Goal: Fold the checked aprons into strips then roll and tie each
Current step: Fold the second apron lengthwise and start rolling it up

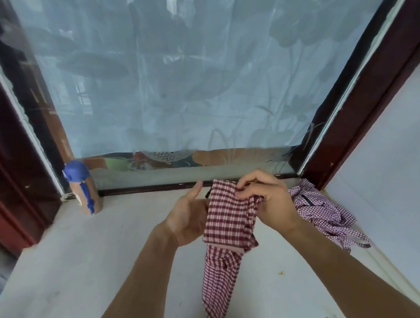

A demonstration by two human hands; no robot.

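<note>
A person holds a folded red checked apron (226, 221) above the middle of a pale window ledge (111, 251), its tail hanging down. The left hand (188, 216) is spread, thumb raised, fingers behind the fold. The right hand (268, 197) pinches the top right corner. A second apron (322, 208) lies crumpled in the far right corner, and a blue-capped bottle (83, 188) stands in the far left corner.

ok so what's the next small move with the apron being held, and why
Probably start rolling it down from the top. The apron is already folded into a strip. The right hand pinches its upper edge, the left hand backs its left side with the thumb free, and the lower end hangs loose. The other apron lies crumpled to the right, untouched.
</note>
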